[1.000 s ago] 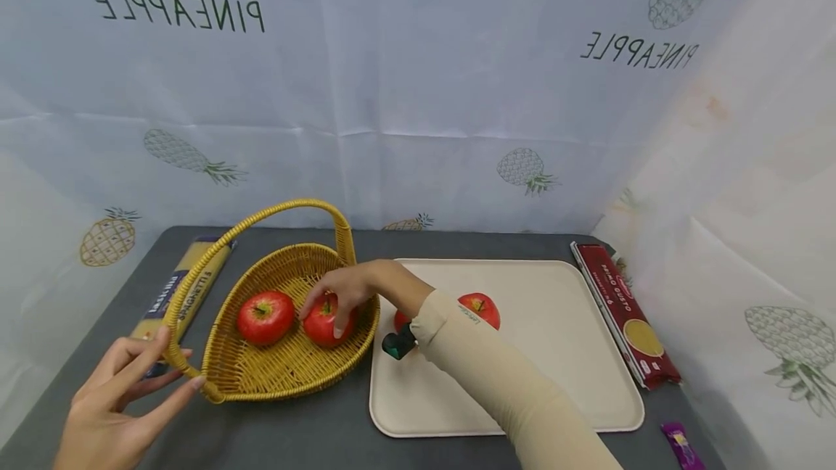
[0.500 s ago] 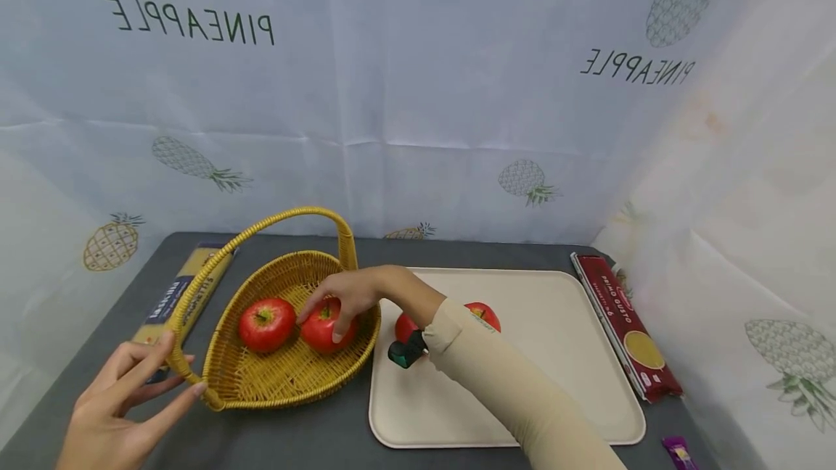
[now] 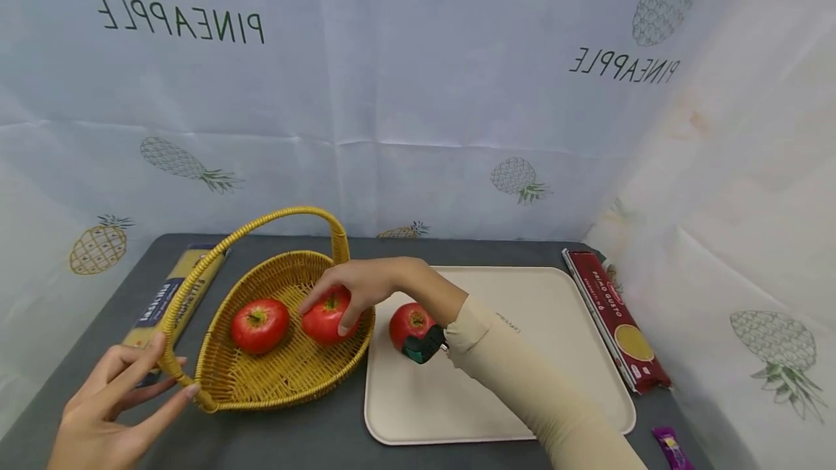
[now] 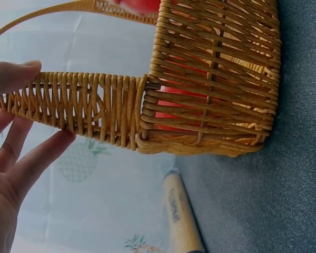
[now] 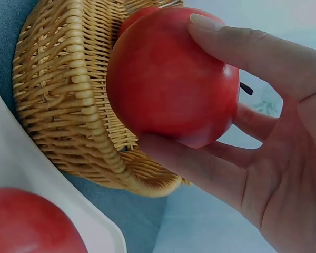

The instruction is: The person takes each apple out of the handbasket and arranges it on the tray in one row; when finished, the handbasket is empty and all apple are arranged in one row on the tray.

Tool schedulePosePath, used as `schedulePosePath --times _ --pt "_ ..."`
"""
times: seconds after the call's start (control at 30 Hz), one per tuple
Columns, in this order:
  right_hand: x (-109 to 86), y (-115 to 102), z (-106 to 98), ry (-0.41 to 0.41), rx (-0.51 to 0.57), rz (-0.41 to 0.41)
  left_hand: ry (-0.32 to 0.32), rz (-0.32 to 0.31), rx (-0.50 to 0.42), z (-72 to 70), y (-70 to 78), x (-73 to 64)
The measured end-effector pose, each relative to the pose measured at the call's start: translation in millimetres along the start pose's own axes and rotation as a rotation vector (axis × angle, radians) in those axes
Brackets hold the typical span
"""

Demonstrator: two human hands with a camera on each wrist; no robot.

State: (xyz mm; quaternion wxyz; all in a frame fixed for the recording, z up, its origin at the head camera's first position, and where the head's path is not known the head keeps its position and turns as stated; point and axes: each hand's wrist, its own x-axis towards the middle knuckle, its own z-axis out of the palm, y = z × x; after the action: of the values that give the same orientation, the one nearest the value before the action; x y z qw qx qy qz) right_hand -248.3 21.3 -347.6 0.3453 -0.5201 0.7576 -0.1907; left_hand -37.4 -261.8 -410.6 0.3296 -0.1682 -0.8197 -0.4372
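Clasping a red apple (image 3: 324, 323) over the right side of a wicker basket (image 3: 261, 383) with the right grip (image 3: 358, 282), spread just to the fruit's width. Pinching the basket's handle (image 3: 340, 246) with the left grip (image 3: 111, 405). Revealing, in the right wrist view, fingers (image 5: 200, 164) partly hidden from the head view; showing red through the weave only from the left wrist.

On count, you have three apples (image 3: 260, 326) (image 3: 323, 325) (image 3: 410, 321) in sight, one basket (image 3: 261, 383), one tray (image 3: 555, 325), two spaghetti packets (image 3: 155, 310) (image 3: 614, 310), one small purple wrapper (image 3: 673, 448) and one table (image 3: 261, 441). Your hands (image 3: 107, 405) (image 3: 355, 289) number two, both visible.
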Motion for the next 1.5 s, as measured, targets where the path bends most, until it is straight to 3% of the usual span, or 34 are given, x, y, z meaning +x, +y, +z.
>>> schedulePosePath --times 0.4,1.07,1.27,1.5 --pt "-41.7 1 -7 0.105 0.038 -0.009 -0.007 0.002 0.009 -0.8 1.0 0.1" --pt "-117.2 20 -12 0.25 0.085 0.137 -0.007 -0.004 0.024 1.1 4.3 0.6" --pt "-144.3 28 -8 0.303 0.105 0.181 0.02 0.005 0.069 3.9 2.9 -1.5" --pt "-180.4 42 -1 0.381 0.114 0.224 0.027 0.02 0.052 5.3 3.3 -0.7"
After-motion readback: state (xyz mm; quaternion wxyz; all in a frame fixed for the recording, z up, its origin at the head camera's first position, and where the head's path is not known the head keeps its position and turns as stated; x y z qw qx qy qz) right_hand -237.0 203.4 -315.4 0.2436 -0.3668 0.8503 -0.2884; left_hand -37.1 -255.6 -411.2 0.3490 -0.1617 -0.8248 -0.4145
